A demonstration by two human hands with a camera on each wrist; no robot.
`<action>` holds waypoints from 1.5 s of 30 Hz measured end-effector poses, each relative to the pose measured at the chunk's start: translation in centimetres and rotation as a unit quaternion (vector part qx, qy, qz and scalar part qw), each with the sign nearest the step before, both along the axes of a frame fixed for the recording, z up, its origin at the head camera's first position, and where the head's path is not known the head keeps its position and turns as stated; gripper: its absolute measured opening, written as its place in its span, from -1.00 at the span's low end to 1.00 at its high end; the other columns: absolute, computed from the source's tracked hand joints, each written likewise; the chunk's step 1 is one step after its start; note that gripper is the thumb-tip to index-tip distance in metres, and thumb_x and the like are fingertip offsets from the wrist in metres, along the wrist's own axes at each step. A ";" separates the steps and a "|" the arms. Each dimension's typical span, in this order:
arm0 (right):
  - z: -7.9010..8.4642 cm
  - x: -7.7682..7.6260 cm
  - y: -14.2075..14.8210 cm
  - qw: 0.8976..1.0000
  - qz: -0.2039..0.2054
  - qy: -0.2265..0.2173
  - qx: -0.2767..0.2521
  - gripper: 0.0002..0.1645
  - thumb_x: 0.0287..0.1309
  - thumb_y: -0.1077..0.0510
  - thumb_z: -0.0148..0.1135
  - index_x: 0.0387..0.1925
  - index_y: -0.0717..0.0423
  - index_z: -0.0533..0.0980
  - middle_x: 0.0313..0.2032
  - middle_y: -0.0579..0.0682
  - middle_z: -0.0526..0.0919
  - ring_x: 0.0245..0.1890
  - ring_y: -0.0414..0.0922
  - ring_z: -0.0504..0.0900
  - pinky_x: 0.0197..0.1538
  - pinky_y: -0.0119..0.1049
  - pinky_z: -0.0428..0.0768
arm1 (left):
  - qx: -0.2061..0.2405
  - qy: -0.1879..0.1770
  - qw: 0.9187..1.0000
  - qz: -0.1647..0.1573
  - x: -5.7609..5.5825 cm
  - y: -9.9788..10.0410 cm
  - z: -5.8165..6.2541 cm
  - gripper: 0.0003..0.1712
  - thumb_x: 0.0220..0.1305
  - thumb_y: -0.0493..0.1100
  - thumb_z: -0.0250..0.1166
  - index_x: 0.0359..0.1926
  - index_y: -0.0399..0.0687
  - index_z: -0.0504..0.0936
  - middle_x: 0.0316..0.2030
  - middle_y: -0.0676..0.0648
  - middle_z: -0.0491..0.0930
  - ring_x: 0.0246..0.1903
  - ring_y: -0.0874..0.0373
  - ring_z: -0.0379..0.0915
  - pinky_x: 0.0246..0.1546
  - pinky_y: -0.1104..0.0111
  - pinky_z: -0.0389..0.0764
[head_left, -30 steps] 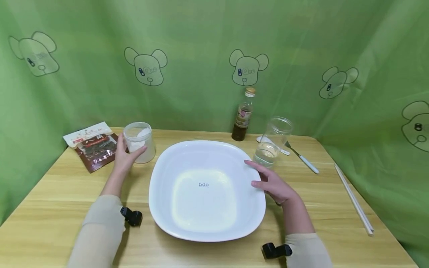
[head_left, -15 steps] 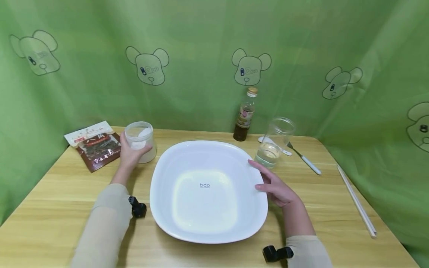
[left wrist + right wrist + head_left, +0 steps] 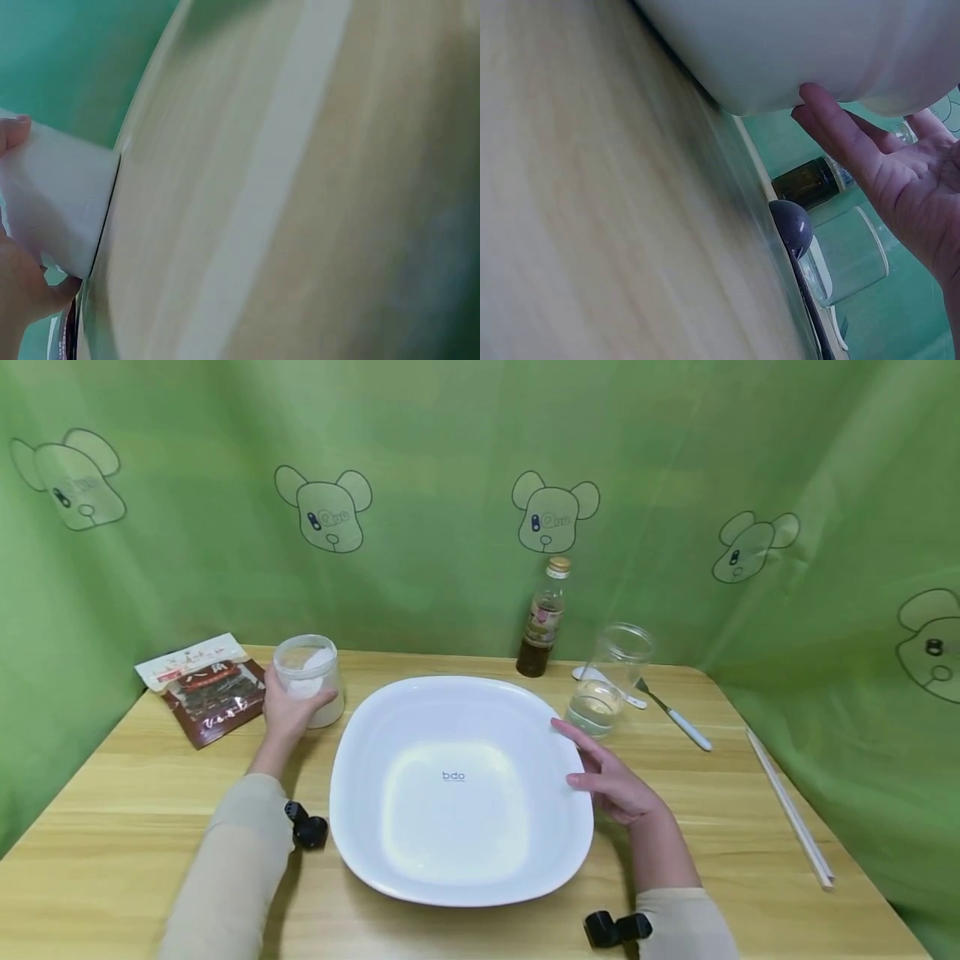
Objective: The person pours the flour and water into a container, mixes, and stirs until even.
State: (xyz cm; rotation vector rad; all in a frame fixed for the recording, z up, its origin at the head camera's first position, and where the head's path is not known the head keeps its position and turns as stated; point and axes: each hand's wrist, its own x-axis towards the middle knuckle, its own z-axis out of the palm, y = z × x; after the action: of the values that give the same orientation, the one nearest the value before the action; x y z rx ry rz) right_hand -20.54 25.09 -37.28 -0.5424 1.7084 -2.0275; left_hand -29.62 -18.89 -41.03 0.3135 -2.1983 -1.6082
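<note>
Translucent jar (image 3: pixel 307 677) within left fingers (image 3: pixel 273 690); white basin (image 3: pixel 453 827) against right fingers (image 3: pixel 577 737).

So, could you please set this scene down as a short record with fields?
left hand: grips a jar with white contents
right hand: holds the basin by its right rim
bottle: upright behind the basin, dark liquid inside
glass: right of the basin, clear liquid inside
packet: lying left of the jar
sticks: near the right edge of the table
</note>
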 end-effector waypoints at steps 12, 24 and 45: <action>0.1 0.0 -0.2 1.000 -0.003 -0.004 0.000 -0.16 -0.03 0.44 0.00 0.29 0.01 -0.03 0.19 0.24 -0.02 -0.03 0.05 0.37 -0.17 0.05 0.45 | -0.024 0.046 0.998 -0.026 1.9 -0.4 1.9 0.12 -0.35 -0.18 0.44 0.26 -0.07 -0.01 0.10 -0.16 0.20 0.06 -0.05 0.11 0.10 0.13 0.12; 0.0 0.1 -0.2 1.000 -0.012 -0.005 0.001 -0.16 -0.04 0.45 -0.01 0.29 0.00 -0.01 0.19 0.25 -0.01 -0.04 0.08 0.37 -0.18 0.06 0.45 | -0.062 0.117 0.988 -0.079 3.7 0.1 5.6 0.06 -0.44 -0.27 0.48 0.20 0.08 0.16 0.00 -0.12 0.31 -0.07 0.02 0.22 -0.04 0.08 0.27; 0.1 0.1 -0.1 1.000 -0.014 -0.011 0.005 -0.16 -0.01 0.45 -0.04 0.29 -0.05 -0.03 0.20 0.25 -0.04 -0.07 0.10 0.40 -0.22 0.07 0.47 | -0.197 0.075 0.969 -0.127 6.1 0.9 10.9 0.06 -0.51 -0.13 0.51 0.16 0.22 0.21 -0.05 -0.07 0.31 -0.11 -0.02 0.19 -0.14 -0.04 0.27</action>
State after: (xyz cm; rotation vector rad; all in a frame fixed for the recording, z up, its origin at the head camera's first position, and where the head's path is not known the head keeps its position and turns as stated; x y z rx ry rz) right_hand -20.43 24.94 -37.21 -0.4941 1.7216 -2.0357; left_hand -23.55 -18.03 -30.08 -0.2057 -2.4436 -1.2190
